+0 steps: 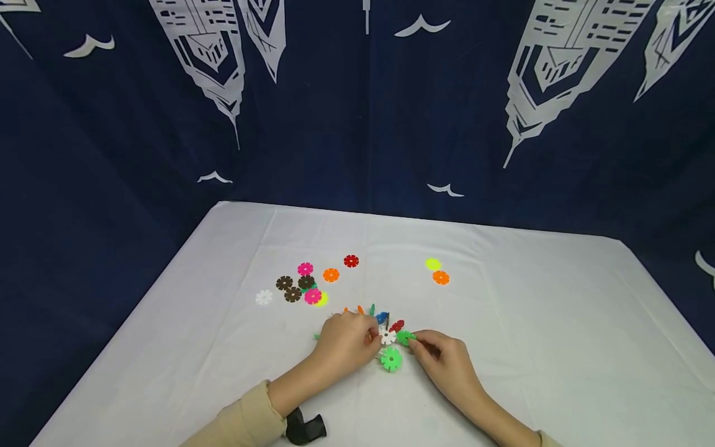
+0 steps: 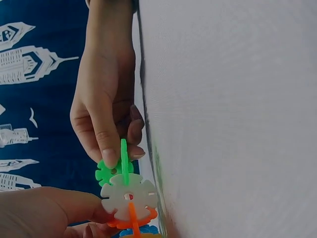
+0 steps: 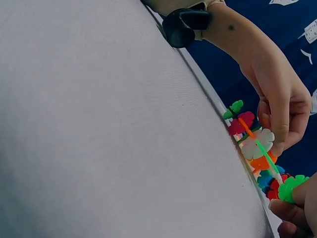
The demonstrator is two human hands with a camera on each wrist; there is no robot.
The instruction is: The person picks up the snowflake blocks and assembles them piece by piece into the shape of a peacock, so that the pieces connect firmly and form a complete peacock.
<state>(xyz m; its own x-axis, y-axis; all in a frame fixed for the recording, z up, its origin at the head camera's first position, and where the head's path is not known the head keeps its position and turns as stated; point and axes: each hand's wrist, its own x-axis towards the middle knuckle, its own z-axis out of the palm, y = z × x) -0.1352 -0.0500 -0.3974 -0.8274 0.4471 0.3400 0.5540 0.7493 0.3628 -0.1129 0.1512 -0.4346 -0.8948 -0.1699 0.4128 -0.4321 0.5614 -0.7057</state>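
Observation:
In the head view my left hand (image 1: 347, 340) grips a chain of slotted plastic interlocking discs by a white disc (image 1: 388, 336) near its right end. My right hand (image 1: 449, 365) pinches a green disc (image 1: 406, 337) between thumb and fingertips, right at the edge of that white disc. A second green disc (image 1: 391, 359) stands on edge, slotted into the white one. Red (image 1: 397, 325) and blue discs (image 1: 382, 317) show behind. From the left wrist, an orange disc (image 2: 132, 218) sits under the white disc. The left hand hides part of the chain.
Loose discs lie farther back on the white-covered table (image 1: 530, 323): brown (image 1: 284, 283), pink (image 1: 305, 269), orange (image 1: 331, 275), red (image 1: 351, 261) and white (image 1: 264, 297). Yellow (image 1: 432, 264) and orange (image 1: 441, 277) ones lie back right. A black device (image 1: 306, 429) is by the left wrist.

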